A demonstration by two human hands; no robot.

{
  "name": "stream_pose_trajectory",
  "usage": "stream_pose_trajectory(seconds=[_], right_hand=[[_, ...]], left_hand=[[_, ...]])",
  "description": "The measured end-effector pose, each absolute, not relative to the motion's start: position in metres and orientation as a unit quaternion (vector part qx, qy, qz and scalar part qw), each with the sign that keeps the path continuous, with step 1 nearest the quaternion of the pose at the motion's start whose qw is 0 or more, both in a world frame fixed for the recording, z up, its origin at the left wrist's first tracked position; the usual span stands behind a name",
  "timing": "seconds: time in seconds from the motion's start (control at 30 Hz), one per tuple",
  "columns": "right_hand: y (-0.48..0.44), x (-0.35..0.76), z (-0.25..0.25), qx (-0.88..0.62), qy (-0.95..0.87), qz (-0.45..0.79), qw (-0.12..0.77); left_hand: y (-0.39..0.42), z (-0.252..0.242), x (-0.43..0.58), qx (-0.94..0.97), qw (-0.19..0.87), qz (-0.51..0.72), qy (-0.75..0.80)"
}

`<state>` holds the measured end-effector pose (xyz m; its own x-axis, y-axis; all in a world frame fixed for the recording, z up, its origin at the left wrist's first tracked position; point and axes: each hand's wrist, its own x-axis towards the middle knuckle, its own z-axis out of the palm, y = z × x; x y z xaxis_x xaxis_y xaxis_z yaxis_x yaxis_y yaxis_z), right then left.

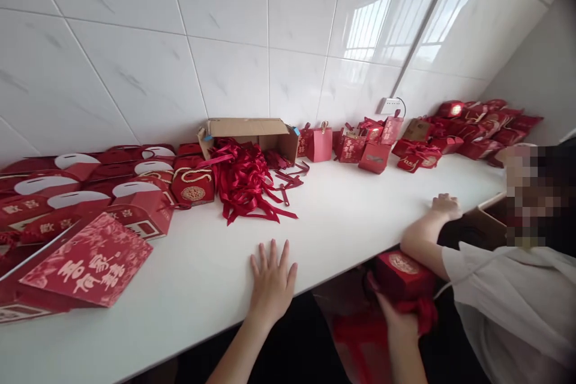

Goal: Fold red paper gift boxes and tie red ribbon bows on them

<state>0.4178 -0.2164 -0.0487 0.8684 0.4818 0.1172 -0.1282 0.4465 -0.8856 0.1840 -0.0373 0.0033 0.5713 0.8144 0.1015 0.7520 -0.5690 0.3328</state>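
Note:
My left hand (272,281) lies flat on the white counter (342,216) near its front edge, fingers spread and holding nothing. Below the counter's edge, my right hand (398,319) grips a red gift box (404,273) with a red ribbon bow (425,312) from underneath; its fingertips are hidden. A heap of red ribbons (245,183) spills from an open cardboard box (252,132) at the back. Flat red gift bags (90,264) lie to the left of my left hand.
Another person in a white shirt (508,300) sits at the right, one hand (446,205) resting on the counter. Finished red boxes (373,147) and more red boxes (477,126) line the tiled wall. A brown carton (488,216) stands by that person.

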Motion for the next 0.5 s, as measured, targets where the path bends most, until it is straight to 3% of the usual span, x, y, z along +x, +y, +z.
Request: stream_pose_trajectory(seconds=[0.13, 0.37, 0.5], right_hand=[[-0.228, 0.448, -0.065, -0.461, -0.119, 0.221, 0.851], [-0.227, 0.433, -0.054, -0.097, 0.073, 0.317, 0.941], [-0.213, 0.435, -0.046, -0.185, 0.023, 0.34, 0.922]], left_hand=[[-0.038, 0.005, 0.184, 0.881, 0.119, 0.117, 0.444], [-0.038, 0.004, 0.182, 0.882, 0.127, 0.102, 0.442], [-0.039, 0.004, 0.18, 0.881, 0.131, 0.106, 0.442]])
